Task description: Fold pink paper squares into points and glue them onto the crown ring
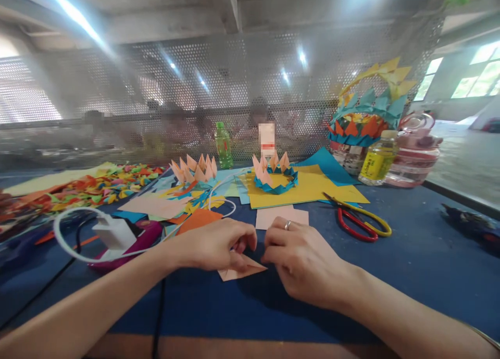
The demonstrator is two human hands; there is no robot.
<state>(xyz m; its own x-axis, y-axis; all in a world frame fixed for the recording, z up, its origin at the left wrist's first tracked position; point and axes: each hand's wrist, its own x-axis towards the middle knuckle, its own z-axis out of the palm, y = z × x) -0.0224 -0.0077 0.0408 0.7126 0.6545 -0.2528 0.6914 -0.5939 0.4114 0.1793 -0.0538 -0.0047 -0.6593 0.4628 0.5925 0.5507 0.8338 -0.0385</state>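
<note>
A small piece of folded pale pink paper [234,274] lies on the blue tabletop, its pointed end facing right. My left hand [219,242] is closed, thumb and fingers pinching the paper from above. Beside the paper's tip is my right hand [300,255], a ring on one finger, its fingers curled together; whether they grip anything is hidden. Pink paper sheets [282,217] lie just beyond both hands. Farther back, a ring of folded blue paper [277,184] carries several pink points. To its left stands a group of folded pink paper points [195,170].
Red-and-yellow-handled scissors [357,223] lie at right. Behind them stand a yellow-labelled bottle [378,158], a pink bottle [414,158] and stacked paper crowns [363,114]. A purple power strip [128,247] with a white charger and cables sits left. Colourful paper pieces [121,184] heap at back left.
</note>
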